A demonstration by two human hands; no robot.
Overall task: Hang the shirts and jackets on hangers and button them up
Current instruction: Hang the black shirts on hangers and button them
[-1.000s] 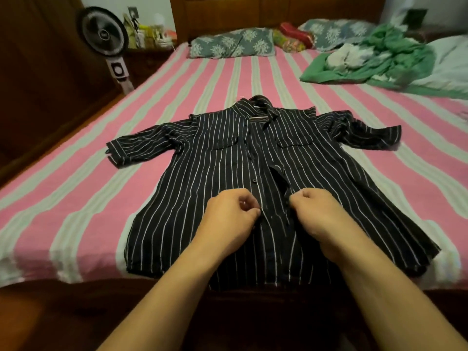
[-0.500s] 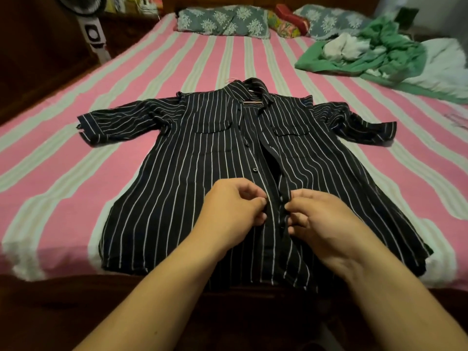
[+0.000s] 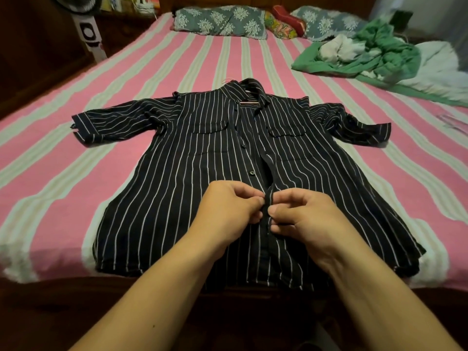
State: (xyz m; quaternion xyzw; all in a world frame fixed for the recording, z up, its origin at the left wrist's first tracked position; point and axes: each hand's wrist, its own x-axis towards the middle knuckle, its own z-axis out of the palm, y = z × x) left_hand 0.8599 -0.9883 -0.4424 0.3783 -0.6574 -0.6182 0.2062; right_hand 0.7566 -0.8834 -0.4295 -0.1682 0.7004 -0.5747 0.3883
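currently the striped shirt (image 3: 177,198) is laid flat on the bed (image 3: 63,173); its placket edges are pinched by left hand (image 3: 228,211) and right hand (image 3: 301,219), both grips pressed tight, likely so a lower button can be fastened.

Home bedroom: bed (image 3: 177,72) with pink striped sheet, patterned pillows (image 3: 220,21) at wooden headboard (image 3: 215,2), standing fan (image 3: 88,34) beside it.

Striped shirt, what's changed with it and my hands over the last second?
Both hands closed in: the left hand and right hand now pinch the placket together at a lower button. The striped shirt still lies flat on the bed, upper front still unbuttoned.
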